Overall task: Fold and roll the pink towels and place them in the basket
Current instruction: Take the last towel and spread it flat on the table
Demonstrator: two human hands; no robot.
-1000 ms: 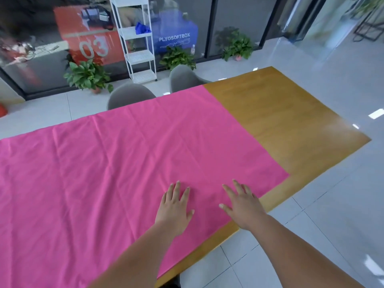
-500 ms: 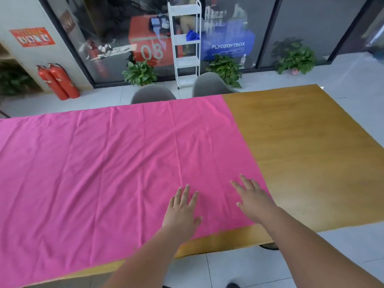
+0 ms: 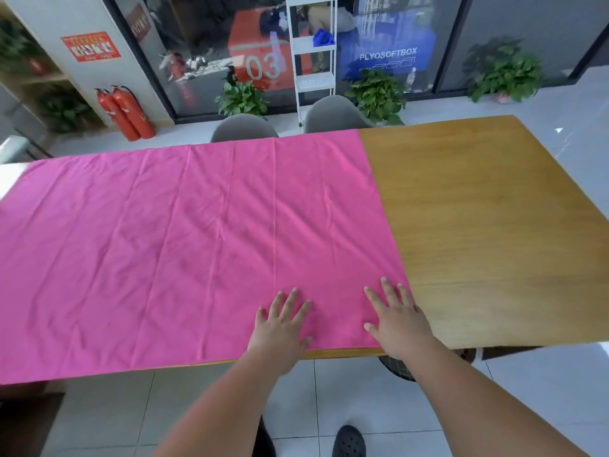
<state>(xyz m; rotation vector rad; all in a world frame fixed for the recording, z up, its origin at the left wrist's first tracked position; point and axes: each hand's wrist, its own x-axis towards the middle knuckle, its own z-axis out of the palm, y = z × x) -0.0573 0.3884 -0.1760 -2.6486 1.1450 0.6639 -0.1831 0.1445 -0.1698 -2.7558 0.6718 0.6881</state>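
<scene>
A large pink towel (image 3: 197,245) lies spread flat over the left and middle of a wooden table (image 3: 487,232), with faint fold creases running front to back. My left hand (image 3: 281,328) rests flat on the towel near its front edge, fingers spread. My right hand (image 3: 397,318) lies flat on the towel's front right corner, fingers straight, close to the towel's right edge. No basket is in view.
Two grey chairs (image 3: 245,128) stand behind the table's far edge. Behind them are a white shelf rack (image 3: 313,61), potted plants (image 3: 379,94) and a glass wall. Red fire extinguishers (image 3: 127,115) stand at the back left. My black shoe (image 3: 349,441) shows on the tiled floor.
The view has swung left and squared up to the table. Both hands stay flat on the towel's front right part, with the right hand now at the corner.
</scene>
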